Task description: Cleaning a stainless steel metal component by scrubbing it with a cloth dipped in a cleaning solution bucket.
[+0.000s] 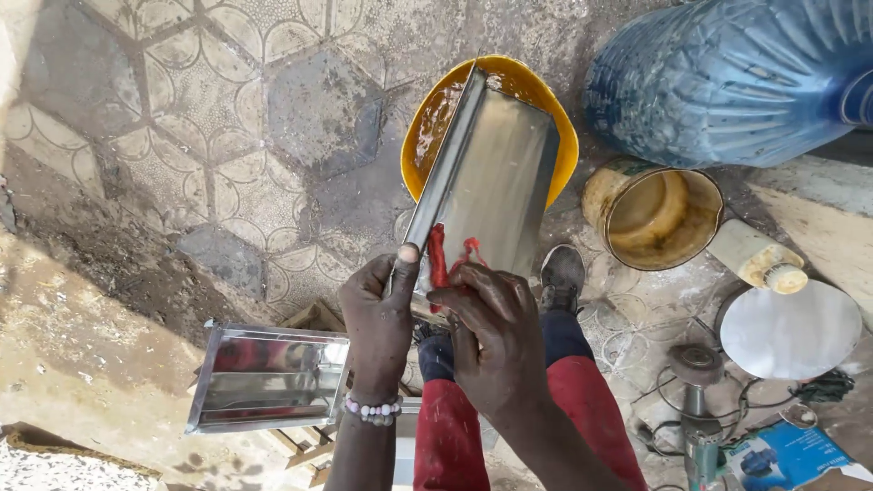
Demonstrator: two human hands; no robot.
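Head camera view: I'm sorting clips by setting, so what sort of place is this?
Probably an informal outdoor metalwork spot: folded shiny sheet-metal tray over a yellow plastic bowl, an angle grinder, on patterned paving.

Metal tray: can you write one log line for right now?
left hand: grips metal tray edge | right hand: holds red cloth on tray | tray: tilted over yellow bowl

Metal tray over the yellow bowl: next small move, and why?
Probably wipe the red rag further up the tray. The right hand presses it only at the near end, the left hand steadies the edge, and the bowl sits beneath.
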